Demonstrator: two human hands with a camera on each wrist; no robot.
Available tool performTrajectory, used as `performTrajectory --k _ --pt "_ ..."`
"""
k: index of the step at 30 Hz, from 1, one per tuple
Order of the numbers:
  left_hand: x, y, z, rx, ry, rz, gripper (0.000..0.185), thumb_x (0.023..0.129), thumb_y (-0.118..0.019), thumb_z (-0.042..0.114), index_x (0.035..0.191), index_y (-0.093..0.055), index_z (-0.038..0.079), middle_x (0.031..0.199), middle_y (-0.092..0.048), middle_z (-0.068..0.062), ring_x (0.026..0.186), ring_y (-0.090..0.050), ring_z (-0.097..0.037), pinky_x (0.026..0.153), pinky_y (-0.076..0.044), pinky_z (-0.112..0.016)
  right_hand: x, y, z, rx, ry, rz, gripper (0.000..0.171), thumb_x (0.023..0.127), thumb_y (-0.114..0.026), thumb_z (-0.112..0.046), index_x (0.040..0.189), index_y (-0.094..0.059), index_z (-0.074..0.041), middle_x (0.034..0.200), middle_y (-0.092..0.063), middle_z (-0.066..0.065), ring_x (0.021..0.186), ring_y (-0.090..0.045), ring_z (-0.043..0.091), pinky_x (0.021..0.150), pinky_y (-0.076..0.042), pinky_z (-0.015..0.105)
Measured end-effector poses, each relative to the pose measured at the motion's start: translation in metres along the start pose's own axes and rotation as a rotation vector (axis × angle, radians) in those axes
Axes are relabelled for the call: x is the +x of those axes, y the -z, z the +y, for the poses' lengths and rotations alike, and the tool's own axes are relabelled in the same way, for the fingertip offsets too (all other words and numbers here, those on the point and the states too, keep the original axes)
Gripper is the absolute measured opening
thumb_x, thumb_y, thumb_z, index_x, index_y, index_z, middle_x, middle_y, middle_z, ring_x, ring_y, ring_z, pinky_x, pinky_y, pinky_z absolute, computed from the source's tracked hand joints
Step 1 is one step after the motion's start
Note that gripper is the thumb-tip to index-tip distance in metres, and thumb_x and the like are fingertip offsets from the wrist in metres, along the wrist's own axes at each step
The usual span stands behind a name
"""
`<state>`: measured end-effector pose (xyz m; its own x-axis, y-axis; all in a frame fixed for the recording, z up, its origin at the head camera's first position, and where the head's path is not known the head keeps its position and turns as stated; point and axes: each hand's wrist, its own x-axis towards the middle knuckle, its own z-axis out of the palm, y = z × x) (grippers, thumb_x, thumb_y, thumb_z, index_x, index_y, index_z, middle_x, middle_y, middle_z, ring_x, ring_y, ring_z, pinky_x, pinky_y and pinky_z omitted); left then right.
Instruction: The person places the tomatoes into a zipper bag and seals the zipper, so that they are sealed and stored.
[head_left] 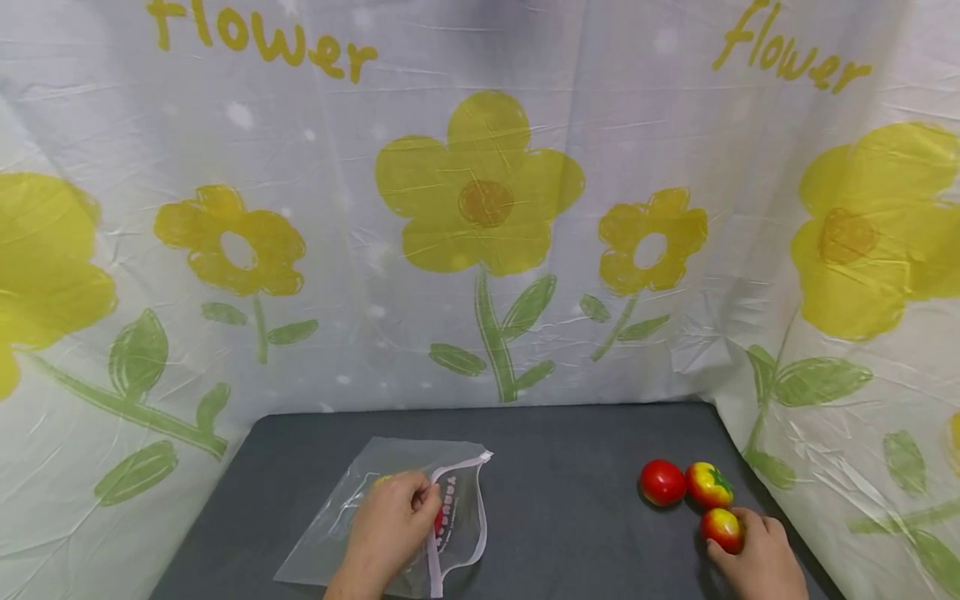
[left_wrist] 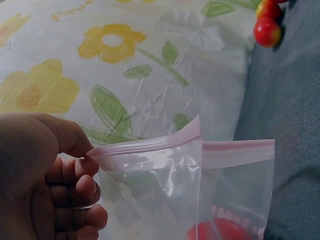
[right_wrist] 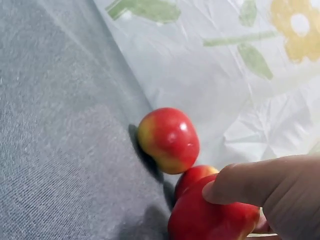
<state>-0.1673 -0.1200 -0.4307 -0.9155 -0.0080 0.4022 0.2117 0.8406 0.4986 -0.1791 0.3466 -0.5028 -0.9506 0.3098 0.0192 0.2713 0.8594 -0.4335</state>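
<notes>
A clear zip bag [head_left: 397, 458] with a pink zip edge lies on the dark table, its mouth parted toward the right. My left hand [head_left: 393, 521] pinches one zip edge between thumb and forefinger; the left wrist view shows the other fingers curled. Inside the bag a red round thing [left_wrist: 225, 230] shows through the plastic, partly hidden. At the right, my right hand [head_left: 761, 554] grips a red-and-yellow fruit [head_left: 722, 530], thumb on one side of it. Just behind stand a red fruit [head_left: 663, 482] and another red-and-yellow fruit [head_left: 708, 486] with a green leafy top.
A dark grey cloth-like surface covers the table [head_left: 562, 500]. White sheeting [head_left: 360, 333] printed with yellow flowers hangs behind and along both sides. The right-hand fruits are close to the table's right edge.
</notes>
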Motion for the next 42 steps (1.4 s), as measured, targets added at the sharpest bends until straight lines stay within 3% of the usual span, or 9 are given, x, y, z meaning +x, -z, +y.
performTrajectory --k 8,20,33,42 --pt "0.000 0.000 0.000 0.012 -0.004 0.003 0.033 0.078 -0.065 0.019 0.054 -0.042 0.024 0.052 -0.035 0.014 0.049 -0.036 -0.005 0.046 -0.029 -0.023 -0.007 0.012 -0.013 -0.009 0.048 -0.015 0.075 0.068 -0.078 -0.040 0.120 -0.050 0.006 0.108 -0.045 0.028 0.088 -0.051 0.038 0.074 -0.044 0.053" --pt "0.001 0.001 0.002 0.009 -0.018 0.017 0.034 0.077 -0.066 0.019 0.054 -0.042 0.025 0.052 -0.035 0.015 0.049 -0.036 -0.005 0.046 -0.029 -0.023 -0.027 0.026 -0.056 0.022 0.162 0.036 0.069 0.068 -0.080 -0.032 0.119 -0.053 0.006 0.104 -0.048 0.025 0.085 -0.051 0.034 0.075 -0.045 0.053" --pt "0.002 0.001 0.001 0.016 -0.038 0.042 0.035 0.076 -0.066 0.018 0.054 -0.041 0.025 0.051 -0.034 0.016 0.049 -0.035 -0.004 0.046 -0.029 -0.023 -0.036 0.020 -0.101 0.080 0.327 0.076 0.061 0.069 -0.079 -0.029 0.119 -0.056 -0.003 0.108 -0.052 0.017 0.092 -0.054 0.031 0.080 -0.045 0.053" --pt "0.002 0.001 0.003 0.011 -0.054 0.054 0.035 0.076 -0.067 0.018 0.054 -0.041 0.027 0.052 -0.034 0.017 0.049 -0.036 -0.004 0.047 -0.029 -0.022 -0.039 0.012 -0.141 0.143 0.415 0.085 0.055 0.068 -0.080 -0.025 0.117 -0.059 -0.011 0.107 -0.053 0.007 0.085 -0.052 0.019 0.076 -0.048 0.039"
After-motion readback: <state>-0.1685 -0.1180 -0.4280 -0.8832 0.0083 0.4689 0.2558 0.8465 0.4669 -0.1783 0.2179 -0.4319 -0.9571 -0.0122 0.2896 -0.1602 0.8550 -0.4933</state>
